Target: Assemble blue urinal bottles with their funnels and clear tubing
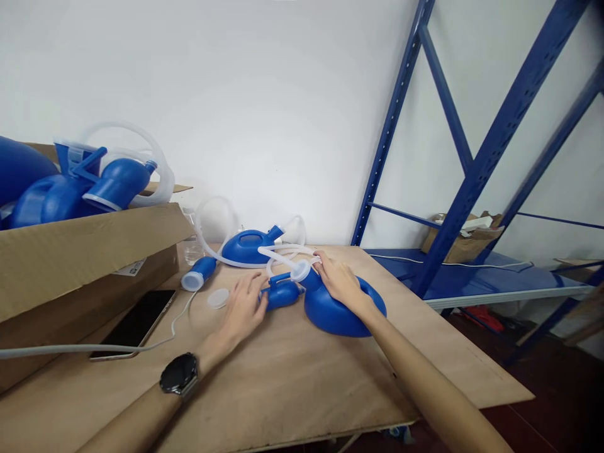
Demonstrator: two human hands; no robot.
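Note:
A blue plastic urinal bottle (340,316) lies on its side at the table's middle, a white cap (300,270) on its neck and a clear white tube (276,256) running from there. My right hand (337,278) is closed over the bottle's neck, its fingertips beside the tube. Left of the bottle lies a blue spouted cup piece (283,294); my left hand (245,305) has thumb and fingers around its near end, which is partly hidden. Behind them rests a second blue bottle (248,246) with a looped tube. A white round lid (218,298) is beside my left hand.
On the left, a cardboard box (94,245) holds several blue bottles and tubes. A phone (134,324) with a white cable (172,330) lies before it. Another blue cup piece (200,273) is near the box. Blue metal shelving (472,179) stands right, bearing a carton (455,242).

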